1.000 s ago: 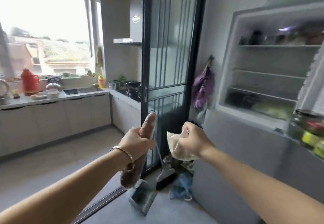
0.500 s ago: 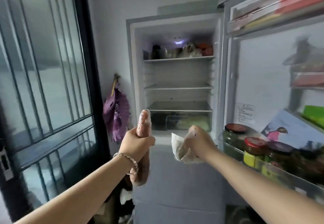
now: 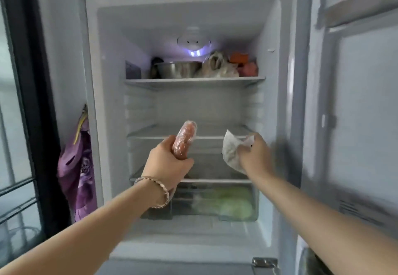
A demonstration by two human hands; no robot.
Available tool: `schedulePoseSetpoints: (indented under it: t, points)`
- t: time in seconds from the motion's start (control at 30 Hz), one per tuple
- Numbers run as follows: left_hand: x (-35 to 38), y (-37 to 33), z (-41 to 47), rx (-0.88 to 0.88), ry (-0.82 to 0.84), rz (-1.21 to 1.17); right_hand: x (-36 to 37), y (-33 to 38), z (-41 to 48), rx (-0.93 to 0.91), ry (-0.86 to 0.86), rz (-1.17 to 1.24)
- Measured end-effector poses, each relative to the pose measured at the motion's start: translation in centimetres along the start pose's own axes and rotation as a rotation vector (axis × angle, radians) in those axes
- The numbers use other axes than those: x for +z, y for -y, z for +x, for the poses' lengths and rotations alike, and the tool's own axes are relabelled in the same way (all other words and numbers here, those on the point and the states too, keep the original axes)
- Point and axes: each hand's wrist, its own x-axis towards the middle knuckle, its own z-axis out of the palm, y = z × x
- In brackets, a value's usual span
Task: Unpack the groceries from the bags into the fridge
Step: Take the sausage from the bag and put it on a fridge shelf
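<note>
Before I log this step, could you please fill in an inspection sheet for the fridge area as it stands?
Surface: fridge open, its door swung right; middle shelf behind the hands.
Job's things: wrapped sausage in left hand; white packet in right hand; neither shelved yet.
Clutter: metal bowl and bagged food on top shelf; greens in bottom drawer.
Grippers: left grips the sausage; right holds the packet.
Cables: nothing seen.
Surroundings: purple cloth hangs left of fridge; glass door beyond it.
</note>
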Motion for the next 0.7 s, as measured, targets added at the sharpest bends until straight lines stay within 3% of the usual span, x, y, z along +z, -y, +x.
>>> schedulePoseSetpoints:
  t: [0.1, 0.27, 0.33, 0.47, 0.53, 0.57, 0.63, 0.7]
  points:
    - [0.7, 0.7, 5.7, 0.212, -0.022, 0.246, 2.8, 0.6, 4.8, -0.112, -0.065, 0.015]
    - [1.8, 3.6, 15.2, 0.510, 0.033, 0.919, 6.2, -0.1, 13.1, -0.228, -0.038, -0.239]
    - [2.5, 4.6, 18.2, 0.675, 0.046, 1.071, 6.9, -0.8, 15.8, -0.260, 0.022, -0.454]
    - [3.7, 6.1, 22.4, 0.716, 0.102, 1.140, 8.9, -3.0, 20.0, -0.295, 0.259, -0.960]
    - [4.6, 7.1, 24.1, 0.720, 0.065, 1.112, 9.7, -3.8, 21.5, -0.123, 0.446, -0.926]
    - [5.0, 7.2, 24.6, 0.724, 0.048, 1.078, 9.9, -3.6, 22.0, -0.015, 0.526, -0.796]
    - [5.9, 7.9, 25.6, 0.729, 0.056, 1.043, 10.3, -3.3, 23.3, 0.126, 0.504, -0.501]
    - [6.6, 8.3, 26.1, 0.761, 0.063, 1.071, 10.7, -3.5, 24.6, 0.130, 0.430, -0.575]
